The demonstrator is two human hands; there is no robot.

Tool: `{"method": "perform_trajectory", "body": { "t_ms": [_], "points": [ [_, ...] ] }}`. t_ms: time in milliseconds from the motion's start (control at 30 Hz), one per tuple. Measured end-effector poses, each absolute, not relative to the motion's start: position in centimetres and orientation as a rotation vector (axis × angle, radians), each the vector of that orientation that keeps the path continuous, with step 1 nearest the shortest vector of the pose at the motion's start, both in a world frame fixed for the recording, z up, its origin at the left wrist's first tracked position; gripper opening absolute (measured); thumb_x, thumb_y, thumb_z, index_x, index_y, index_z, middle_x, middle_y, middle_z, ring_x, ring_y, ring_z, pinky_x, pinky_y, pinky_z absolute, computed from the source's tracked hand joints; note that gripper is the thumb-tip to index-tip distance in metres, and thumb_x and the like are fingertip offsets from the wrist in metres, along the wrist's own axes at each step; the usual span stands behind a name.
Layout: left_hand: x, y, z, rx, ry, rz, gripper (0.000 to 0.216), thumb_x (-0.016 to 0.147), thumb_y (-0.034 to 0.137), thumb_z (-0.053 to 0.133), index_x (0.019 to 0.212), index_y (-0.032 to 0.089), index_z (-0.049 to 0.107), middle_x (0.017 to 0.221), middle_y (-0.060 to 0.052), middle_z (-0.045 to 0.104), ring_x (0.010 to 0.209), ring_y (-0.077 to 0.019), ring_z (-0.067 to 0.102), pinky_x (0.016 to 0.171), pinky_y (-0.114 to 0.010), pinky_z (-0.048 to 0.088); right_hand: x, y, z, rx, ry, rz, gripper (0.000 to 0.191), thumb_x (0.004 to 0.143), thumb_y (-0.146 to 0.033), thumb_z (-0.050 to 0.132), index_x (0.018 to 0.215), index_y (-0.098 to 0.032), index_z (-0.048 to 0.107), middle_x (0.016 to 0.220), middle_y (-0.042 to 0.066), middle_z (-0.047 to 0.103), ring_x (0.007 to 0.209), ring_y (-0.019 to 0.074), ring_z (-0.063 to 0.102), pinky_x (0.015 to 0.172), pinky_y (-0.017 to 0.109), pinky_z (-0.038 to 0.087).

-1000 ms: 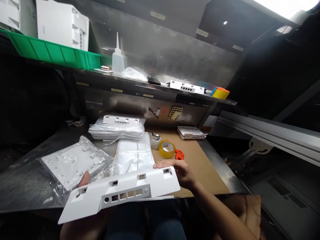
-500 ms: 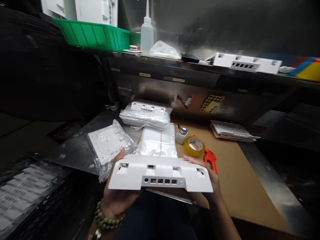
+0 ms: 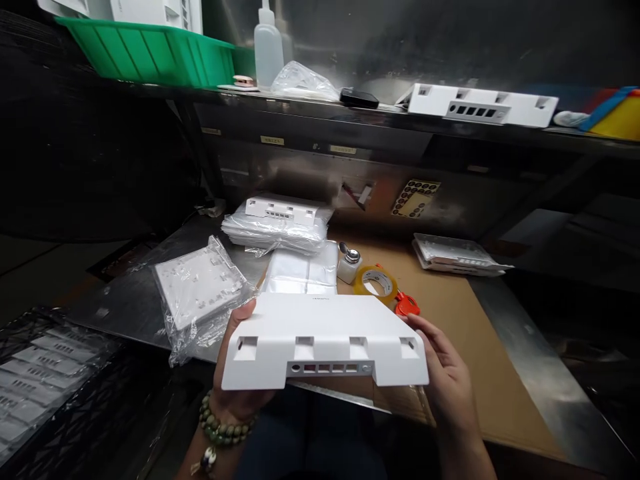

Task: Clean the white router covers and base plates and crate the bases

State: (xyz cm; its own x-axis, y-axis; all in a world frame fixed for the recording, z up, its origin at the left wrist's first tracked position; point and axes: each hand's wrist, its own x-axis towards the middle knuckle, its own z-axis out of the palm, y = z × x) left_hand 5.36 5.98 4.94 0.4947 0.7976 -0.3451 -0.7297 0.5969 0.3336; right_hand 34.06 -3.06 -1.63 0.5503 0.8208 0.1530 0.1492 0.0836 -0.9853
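Observation:
A white plastic router housing (image 3: 325, 327) is held over the front edge of the table, its grey-framed port openings facing me and its top sloping away. My left hand (image 3: 233, 400) grips its left end, thumb on the upper edge and palm underneath; a beaded bracelet (image 3: 225, 427) circles that wrist. At the right end my right hand (image 3: 453, 380) holds the side edge with bent fingers, the thumb not clearly seen. Beyond the housing lies a stack of clear plastic bags (image 3: 303, 270). To the left is a bagged white panel (image 3: 200, 283).
Behind are wrapped housings (image 3: 280, 227), a small pump bottle (image 3: 349, 268), yellow tape (image 3: 375, 283) and an orange-red tool (image 3: 407, 305) on cardboard. Bagged pieces (image 3: 457, 253) lie right. The shelf holds a green basket (image 3: 150, 57), a squeeze bottle (image 3: 269, 50) and another housing (image 3: 483, 105). More housings (image 3: 40, 373) sit lower left.
The housing has tilted so more of its top face shows. My right hand has shifted outward, its fingers moving from the top to the right edge. The view has shifted slightly.

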Motion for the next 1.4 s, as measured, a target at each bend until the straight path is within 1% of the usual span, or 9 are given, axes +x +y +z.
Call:
{"method": "perform_trajectory", "body": {
  "t_ms": [100, 233, 333, 700, 1000, 1100, 1200, 1300, 1400],
  "points": [
    [4.9, 6.1, 4.7, 0.234, 0.444, 0.916, 0.039, 0.096, 0.041, 0.053, 0.115, 0.016, 0.076, 0.097, -0.008, 0.083, 0.099, -0.0326, 0.078, 0.094, -0.045, 0.063, 33.7, -3.7, -2.3, -1.439, -0.820, 0.648, 0.036, 0.093, -0.054, 0.068, 0.121, -0.033, 0.076, 0.130, 0.007, 0.075, 0.123, 0.0310, 0.069, 0.103, 0.044, 0.060],
    [3.8, 6.1, 3.8, 0.455, 0.277, 0.892, 0.015, 0.076, 0.024, 0.072, 0.085, 0.018, 0.083, 0.082, -0.004, 0.083, 0.110, -0.0380, 0.074, 0.106, -0.052, 0.056, 32.5, -3.5, -2.9, -1.191, -0.780, 0.873, 0.046, 0.103, -0.059, 0.048, 0.122, -0.029, 0.077, 0.123, 0.009, 0.078, 0.118, 0.0313, 0.072, 0.096, 0.045, 0.064],
    [2.6, 6.2, 2.6, 0.510, 0.254, 0.944, 0.014, 0.072, 0.015, 0.070, 0.072, 0.021, 0.082, 0.074, -0.003, 0.081, 0.112, -0.0385, 0.073, 0.112, -0.052, 0.051, 31.5, -3.3, -3.2, -1.150, -0.885, 0.941, 0.042, 0.103, -0.054, 0.053, 0.130, -0.029, 0.073, 0.131, 0.008, 0.074, 0.121, 0.0297, 0.070, 0.104, 0.047, 0.060],
    [-0.7, 5.5, -1.6, 0.304, 0.217, 0.985, 0.053, 0.097, 0.064, 0.052, 0.134, 0.030, 0.070, 0.131, -0.004, 0.075, 0.140, -0.0340, 0.053, 0.124, -0.051, 0.031, 29.9, -5.2, -5.1, -1.301, -0.913, 0.918, 0.040, 0.101, -0.047, 0.062, 0.137, -0.032, 0.068, 0.138, 0.007, 0.070, 0.131, 0.0308, 0.064, 0.116, 0.053, 0.048],
    [-1.0, 6.2, -1.1, 0.278, 0.402, 0.800, 0.053, 0.095, 0.068, 0.055, 0.131, 0.033, 0.071, 0.131, 0.000, 0.075, 0.144, -0.0320, 0.049, 0.120, -0.047, 0.037, 30.3, -6.3, -4.1, -1.337, -0.963, 0.856, 0.035, 0.100, -0.045, 0.063, 0.133, -0.037, 0.071, 0.133, 0.003, 0.074, 0.124, 0.0271, 0.068, 0.109, 0.042, 0.056],
    [0.3, 6.8, -0.3, 0.359, 0.742, 0.924, 0.057, 0.084, 0.067, 0.071, 0.125, 0.028, 0.074, 0.122, -0.006, 0.079, 0.136, -0.0384, 0.058, 0.112, -0.049, 0.049, 30.4, -6.1, -3.9, -1.349, -1.010, 0.803, 0.031, 0.102, -0.043, 0.061, 0.131, -0.037, 0.072, 0.133, 0.002, 0.074, 0.123, 0.0245, 0.070, 0.106, 0.038, 0.057],
    [1.1, 7.2, 0.6, 0.593, 1.040, 0.966, 0.052, 0.066, 0.048, 0.094, 0.109, 0.021, 0.081, 0.108, -0.009, 0.082, 0.115, -0.0372, 0.072, 0.093, -0.037, 0.062, 31.0, -5.7, -4.1, -1.366, -1.107, 0.772, 0.030, 0.104, -0.039, 0.057, 0.131, -0.038, 0.071, 0.137, 0.001, 0.071, 0.130, 0.0232, 0.065, 0.113, 0.039, 0.052],
    [1.1, 7.0, 1.9, 1.000, 1.135, 0.996, 0.034, 0.064, 0.041, 0.097, 0.090, 0.023, 0.085, 0.093, -0.005, 0.083, 0.094, -0.0274, 0.077, 0.082, -0.024, 0.062, 32.0, -5.1, -3.6, -1.385, -1.211, 0.727, 0.033, 0.105, -0.036, 0.057, 0.136, -0.038, 0.067, 0.148, 0.000, 0.064, 0.146, 0.0233, 0.050, 0.126, 0.044, 0.037],
    [0.9, 6.8, 3.2, 1.537, 1.085, 1.005, 0.017, 0.074, 0.043, 0.090, 0.083, 0.029, 0.086, 0.090, -0.003, 0.084, 0.089, -0.0247, 0.077, 0.085, -0.022, 0.059, 32.9, -4.2, -1.9, -1.335, -1.286, 0.682, 0.043, 0.102, -0.032, 0.063, 0.145, -0.040, 0.059, 0.149, -0.001, 0.062, 0.145, 0.0215, 0.052, 0.125, 0.042, 0.039]
  ]
}}
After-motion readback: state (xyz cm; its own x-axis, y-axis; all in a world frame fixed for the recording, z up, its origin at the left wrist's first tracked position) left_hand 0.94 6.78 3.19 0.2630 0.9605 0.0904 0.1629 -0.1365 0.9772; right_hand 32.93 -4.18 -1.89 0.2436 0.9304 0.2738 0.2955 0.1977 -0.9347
